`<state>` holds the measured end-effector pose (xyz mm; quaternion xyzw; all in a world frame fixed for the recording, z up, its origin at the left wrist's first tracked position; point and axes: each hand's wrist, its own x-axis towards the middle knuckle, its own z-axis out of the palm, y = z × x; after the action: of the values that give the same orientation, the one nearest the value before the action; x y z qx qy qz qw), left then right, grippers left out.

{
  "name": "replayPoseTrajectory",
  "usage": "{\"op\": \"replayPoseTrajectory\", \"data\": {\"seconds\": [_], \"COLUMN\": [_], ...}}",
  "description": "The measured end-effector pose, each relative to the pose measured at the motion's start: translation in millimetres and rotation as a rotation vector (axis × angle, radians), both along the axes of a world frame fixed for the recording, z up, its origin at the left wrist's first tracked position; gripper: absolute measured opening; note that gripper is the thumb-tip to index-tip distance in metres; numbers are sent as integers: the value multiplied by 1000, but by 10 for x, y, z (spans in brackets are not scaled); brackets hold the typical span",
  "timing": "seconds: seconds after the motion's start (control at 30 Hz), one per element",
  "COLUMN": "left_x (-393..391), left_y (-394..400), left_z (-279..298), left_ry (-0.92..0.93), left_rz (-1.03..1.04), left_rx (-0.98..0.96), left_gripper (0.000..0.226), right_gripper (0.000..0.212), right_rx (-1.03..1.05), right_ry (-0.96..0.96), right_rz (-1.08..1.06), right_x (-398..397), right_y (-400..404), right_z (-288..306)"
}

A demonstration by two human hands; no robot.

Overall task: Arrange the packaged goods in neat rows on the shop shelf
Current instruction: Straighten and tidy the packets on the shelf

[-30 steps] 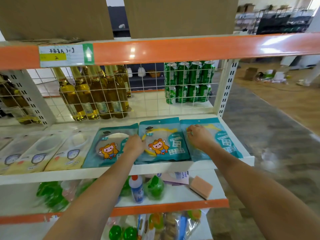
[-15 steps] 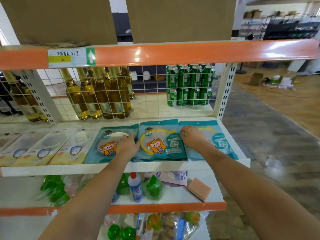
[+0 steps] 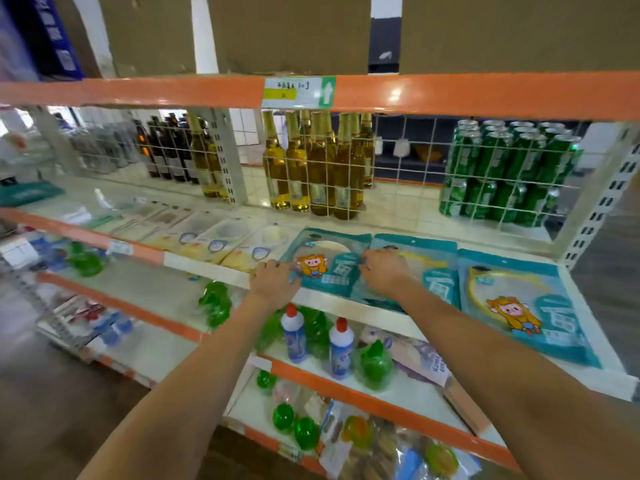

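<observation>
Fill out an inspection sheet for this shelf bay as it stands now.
Surface: white shelf with a wire-grid back.
Job's things: three teal packets lie flat in a row: left packet, middle packet, right packet. Pale yellow packets continue the row leftward.
Clutter: squeeze bottles and green bagged items sit loosely on the lower shelf.
Hands: left hand rests on the left packet's left edge; right hand rests on the middle packet.
Cables: nothing seen.
Surroundings: glass bottles and green cans behind the grid; cardboard boxes above.
</observation>
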<state>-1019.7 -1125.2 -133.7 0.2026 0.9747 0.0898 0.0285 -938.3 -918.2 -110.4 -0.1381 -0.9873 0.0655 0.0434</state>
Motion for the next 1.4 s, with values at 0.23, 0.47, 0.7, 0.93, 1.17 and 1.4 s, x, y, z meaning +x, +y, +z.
{"op": "replayPoseTrajectory", "data": {"seconds": [0.23, 0.47, 0.7, 0.93, 1.17, 1.4], "left_x": [-216, -478, -818, -1132, -1539, -2137], "left_y": [-978, -1950, -2844, -3504, -3885, -4256], "left_z": [237, 377, 466, 433, 340, 356], "left_ry": [17, 2, 30, 32, 23, -2], "left_rz": [162, 285, 375, 458, 530, 640], "left_rx": [33, 46, -2, -3, 39, 4], "left_gripper": [47, 44, 46, 48, 47, 42], "right_gripper": [35, 35, 38, 34, 34, 36], "right_rx": [4, -66, -90, -56, -91, -103], "right_ry": [33, 9, 48, 56, -1, -32], "right_rz": [221, 346, 443, 552, 624, 713], "right_x": [-668, -1250, -1720, -2142, -2712, -3509], "right_y": [-993, -1934, -2902, -3588, -4109, -4534], "right_z": [130, 163, 251, 220, 154, 128]}}
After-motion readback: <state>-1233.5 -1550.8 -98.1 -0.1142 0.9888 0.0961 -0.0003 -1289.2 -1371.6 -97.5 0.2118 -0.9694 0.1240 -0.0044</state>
